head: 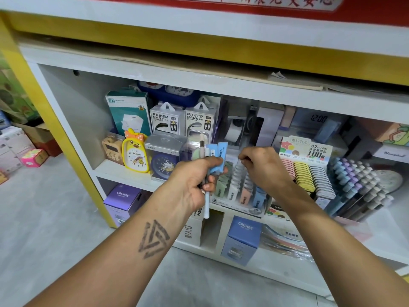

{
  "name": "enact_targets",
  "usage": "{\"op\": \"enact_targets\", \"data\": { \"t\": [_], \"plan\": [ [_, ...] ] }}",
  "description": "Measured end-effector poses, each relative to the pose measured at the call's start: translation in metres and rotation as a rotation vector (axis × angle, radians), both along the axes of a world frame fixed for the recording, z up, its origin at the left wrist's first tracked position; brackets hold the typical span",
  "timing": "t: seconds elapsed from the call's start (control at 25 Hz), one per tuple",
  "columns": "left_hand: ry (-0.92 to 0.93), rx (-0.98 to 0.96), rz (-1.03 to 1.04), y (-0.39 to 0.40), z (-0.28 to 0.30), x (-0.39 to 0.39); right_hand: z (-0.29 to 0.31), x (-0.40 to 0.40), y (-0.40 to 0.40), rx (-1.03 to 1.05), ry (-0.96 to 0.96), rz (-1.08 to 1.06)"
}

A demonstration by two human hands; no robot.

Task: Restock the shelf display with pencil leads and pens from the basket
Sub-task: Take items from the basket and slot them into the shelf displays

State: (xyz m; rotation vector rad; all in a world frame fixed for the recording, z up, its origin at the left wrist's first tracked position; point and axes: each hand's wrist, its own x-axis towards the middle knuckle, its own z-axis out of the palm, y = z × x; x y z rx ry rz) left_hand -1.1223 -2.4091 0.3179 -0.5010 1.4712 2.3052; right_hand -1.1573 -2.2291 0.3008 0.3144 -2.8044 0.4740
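White shelving point(66, 111) with a yellow frame fills the view, under a red banner with Chinese characters. On the middle shelf, from the left, stand a teal box point(129, 111), two power bank boxes point(182, 120), a yellow duck clock point(135, 152) and a blue clock in a clear case point(164, 159). Further right sits a tiered lead display point(240, 187) holding rows of green, white, pink and blue cases, then a second display point(307, 171) of pink, yellow and white lead cases, then a rack of pastel pens point(358, 185).

Both forearms reach in from below (the left one carries a triangle tattoo). The left hand point(194, 178) is clenched around a bundle: blue pencil lead cases point(219, 155) pointing up and slightly right, a green one beside them, and pens point(204, 165) held nearly upright, long axis vertical, a white tip sticking out below the fist. The right hand point(264, 167) hovers over the tiered display, knuckles up, fingers curled downward toward the white row; whether it pinches a case I cannot tell.
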Motion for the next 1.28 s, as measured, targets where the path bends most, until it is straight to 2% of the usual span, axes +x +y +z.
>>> {"op": "enact_targets", "data": {
  "t": [0.24,0.56,0.72,0.76,0.8,0.84,0.92,0.96,1.04,1.2,1.28],
  "plan": [
    [0.001,-0.002,0.003,0.0,-0.001,0.0,-0.001,0.001,-0.004,0.006,0.026,0.022],
    [-0.004,0.003,0.0,0.0,-0.002,-0.001,0.004,0.0,-0.002,0.037,-0.043,-0.026],
    [-0.01,0.004,-0.013,0.004,-0.002,0.0,0.001,0.001,-0.005,0.174,-0.083,0.006],
    [-0.01,0.006,-0.015,0.005,-0.001,0.0,0.002,0.001,-0.006,0.093,-0.078,-0.001],
    [-0.008,0.007,-0.017,0.007,-0.001,-0.001,0.006,0.003,-0.006,-0.094,-0.099,-0.033],
    [-0.007,0.008,-0.023,0.009,0.0,-0.001,0.011,0.005,-0.006,-0.366,-0.172,-0.071],
    [-0.006,0.015,-0.031,0.014,0.001,0.0,0.024,0.013,-0.004,-0.893,-0.454,-0.058],
    [-0.008,0.022,-0.038,0.017,0.003,0.0,0.027,0.018,-0.001,-1.003,-0.562,-0.004],
    [-0.013,0.033,-0.051,0.025,0.005,0.002,0.031,0.027,0.004,-1.076,-0.631,0.094],
    [-0.019,0.01,-0.052,0.034,0.006,0.004,0.038,0.034,0.023,-1.142,-0.446,0.038],
    [-0.024,0.014,-0.04,0.035,0.006,0.005,0.043,0.037,0.039,-0.935,-0.319,-0.013]
  ]
}}
